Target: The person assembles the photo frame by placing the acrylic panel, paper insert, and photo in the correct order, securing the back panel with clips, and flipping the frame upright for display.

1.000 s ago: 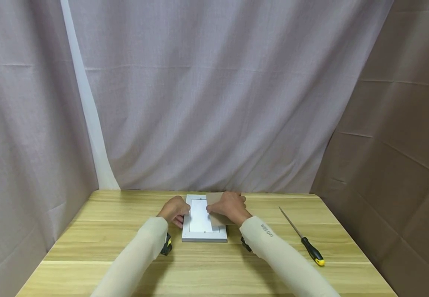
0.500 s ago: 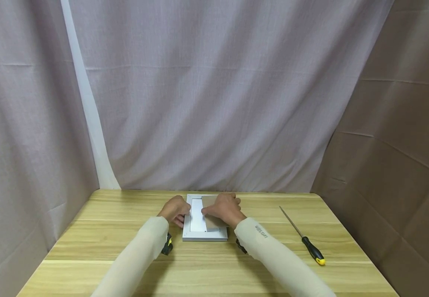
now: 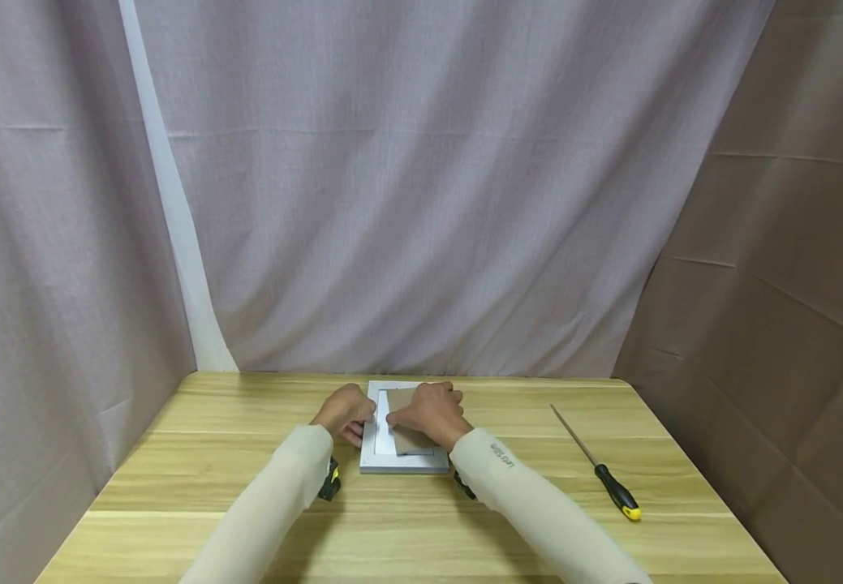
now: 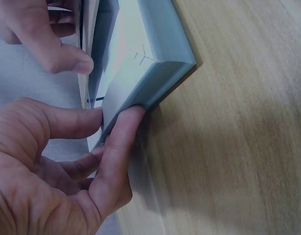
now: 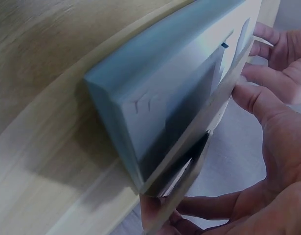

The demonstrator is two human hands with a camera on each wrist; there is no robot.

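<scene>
A white picture frame (image 3: 402, 466) lies flat on the wooden table (image 3: 246, 487). My left hand (image 3: 348, 420) grips its left rail, with fingers (image 4: 118, 139) curled against the outer edge of the frame (image 4: 155, 54). My right hand (image 3: 421, 414) pinches a thin brown backing board (image 3: 408, 443) and holds it over the frame's opening. In the right wrist view the backing board (image 5: 204, 128) stands slightly tilted against the back of the frame (image 5: 174, 93), its far edge held by my right hand (image 5: 267, 147).
A screwdriver (image 3: 598, 468) with a black and yellow handle lies on the table to the right of the frame. Grey curtains hang behind the table and a brown panel stands along its right side.
My right hand has slid the brown board leftward, from the frame's right rail to over its opening. My left hand and the frame have stayed put.
</scene>
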